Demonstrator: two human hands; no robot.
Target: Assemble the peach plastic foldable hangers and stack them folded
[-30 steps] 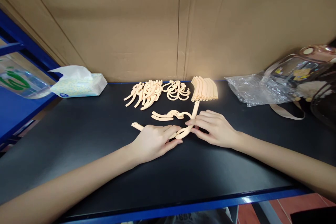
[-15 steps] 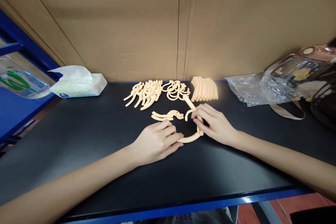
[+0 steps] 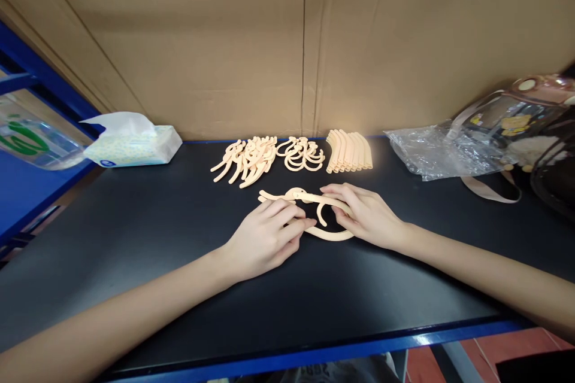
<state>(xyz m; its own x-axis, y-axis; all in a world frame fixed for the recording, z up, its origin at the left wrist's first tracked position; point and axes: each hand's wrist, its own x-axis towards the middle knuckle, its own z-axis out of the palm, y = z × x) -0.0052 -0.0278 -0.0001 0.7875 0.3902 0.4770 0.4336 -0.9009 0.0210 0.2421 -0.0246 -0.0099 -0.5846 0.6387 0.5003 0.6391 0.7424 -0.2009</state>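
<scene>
Cream plastic hanger piece [image 3: 330,233], smooth and curved, lies on matte black table [image 3: 135,239]. Your left hand [image 3: 265,239] and right hand [image 3: 368,215] pinch its ends.

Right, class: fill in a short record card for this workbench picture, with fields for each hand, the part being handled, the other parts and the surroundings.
left hand: left hand fingers pinch one end of the curved cream plastic piece
right hand: right hand grips the other end of the same piece
surface: black table with a blue edge
spare parts: pile of curved pieces, pile of hooks, row of straight bars, all at the back
near hands: loose hook part just behind the fingers
left side: tissue pack
right side: clear plastic bag
backdrop: cardboard wall
</scene>
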